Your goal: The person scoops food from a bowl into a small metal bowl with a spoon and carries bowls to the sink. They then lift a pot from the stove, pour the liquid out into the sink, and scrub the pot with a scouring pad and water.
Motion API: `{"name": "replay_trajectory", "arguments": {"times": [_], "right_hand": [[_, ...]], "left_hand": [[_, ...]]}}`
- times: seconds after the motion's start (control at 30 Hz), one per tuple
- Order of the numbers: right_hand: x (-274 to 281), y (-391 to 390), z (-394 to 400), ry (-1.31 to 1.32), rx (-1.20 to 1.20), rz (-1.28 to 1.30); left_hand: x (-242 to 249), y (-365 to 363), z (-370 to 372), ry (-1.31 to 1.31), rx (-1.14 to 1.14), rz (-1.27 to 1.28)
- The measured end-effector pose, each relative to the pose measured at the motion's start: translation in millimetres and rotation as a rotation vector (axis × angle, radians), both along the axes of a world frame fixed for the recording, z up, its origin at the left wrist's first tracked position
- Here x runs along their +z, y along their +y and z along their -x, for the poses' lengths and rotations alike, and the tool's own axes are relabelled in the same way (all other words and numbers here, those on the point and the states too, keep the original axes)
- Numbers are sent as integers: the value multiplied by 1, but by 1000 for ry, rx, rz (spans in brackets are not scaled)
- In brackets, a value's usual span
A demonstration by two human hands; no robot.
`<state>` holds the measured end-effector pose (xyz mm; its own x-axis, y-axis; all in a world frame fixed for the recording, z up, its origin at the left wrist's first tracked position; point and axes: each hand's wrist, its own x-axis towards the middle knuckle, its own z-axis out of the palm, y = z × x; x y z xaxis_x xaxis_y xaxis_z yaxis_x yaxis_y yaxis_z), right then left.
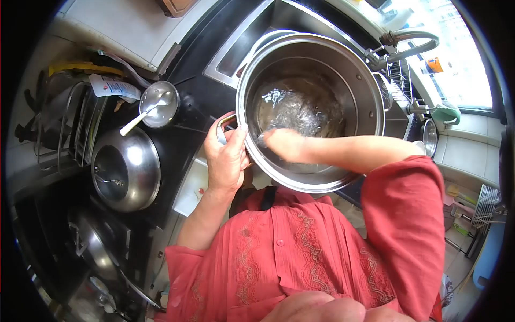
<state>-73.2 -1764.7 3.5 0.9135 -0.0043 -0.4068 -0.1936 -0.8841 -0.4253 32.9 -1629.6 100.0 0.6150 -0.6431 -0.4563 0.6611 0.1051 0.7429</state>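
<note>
A large stainless steel pot [358,102] stands tilted over the edge of the sink, its mouth toward me. Water [300,110] swirls and glints at its bottom. My left hand [228,153] is closed round the pot's left side handle [221,132], the thumb against the rim. Reaching over the near rim, my right hand [284,144] is inside the pot against its lower left wall. Motion blurs its fingers, which look bunched on a small greyish thing I cannot make out. The other side handle [384,92] is free.
Behind the pot is the sink [236,51], with a curved faucet [410,43] at the right. On the left counter are a small metal bowl [170,102] with a white-handled spoon [140,118], an upturned metal basin [140,161] and a wire rack [67,129].
</note>
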Motion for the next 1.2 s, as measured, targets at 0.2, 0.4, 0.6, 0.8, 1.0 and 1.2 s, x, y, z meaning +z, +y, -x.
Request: {"name": "replay_trajectory", "arguments": {"times": [0.2, 0.4, 0.6, 0.8, 1.0, 1.2], "right_hand": [[-27, -71, -57, -261, 32, 520], [13, -133, 29, 316, 339, 463], [113, -104, 67, 98, -186, 314], [140, -31, 124, -234, -345, 203], [133, 29, 154, -514, -334, 131], [109, 23, 162, -687, -575, 481]], "left_hand": [[-5, 6, -2, 17, -18, 35], [-6, 4, 0, 0, -1, 52], [-3, 3, 0, -34, -6, 10], [-10, 6, -9, -5, -125, 63], [10, -13, -20, 77, -198, 88], [54, -54, -14, 107, -318, 87]]}}
